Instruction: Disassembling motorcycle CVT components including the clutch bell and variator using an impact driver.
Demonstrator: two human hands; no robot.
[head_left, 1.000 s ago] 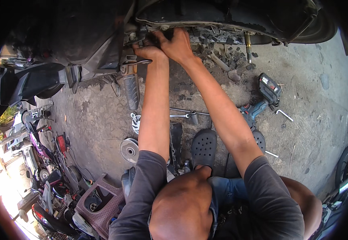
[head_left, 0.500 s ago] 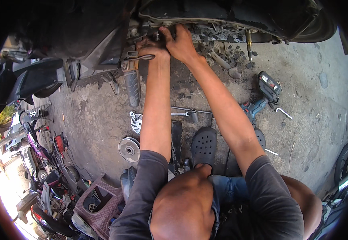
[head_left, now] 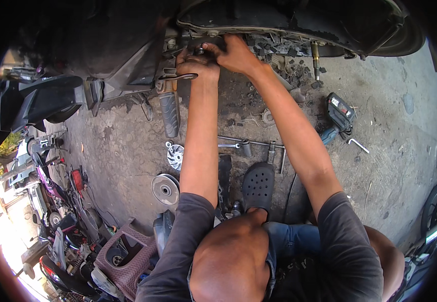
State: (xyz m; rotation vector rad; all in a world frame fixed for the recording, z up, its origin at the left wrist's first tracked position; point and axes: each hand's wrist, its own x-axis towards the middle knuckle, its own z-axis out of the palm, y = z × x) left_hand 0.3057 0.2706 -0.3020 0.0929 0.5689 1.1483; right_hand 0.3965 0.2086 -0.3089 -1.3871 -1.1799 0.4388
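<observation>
Lower than a half-second ago, the right hand's thumb points leftward, just beside a round metal part.
The left hand, palm up, curls around that part, axis unclear; whether either hand's fingers grip cannot be told. Rightward, lettering marks the dark shirt, a label the power tool.

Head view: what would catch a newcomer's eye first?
Probably the left hand and right hand, close together at the black motorbike, top centre. A drill lies toward the right, partly hidden by the right arm. A round disc lies left of the left arm.
</observation>
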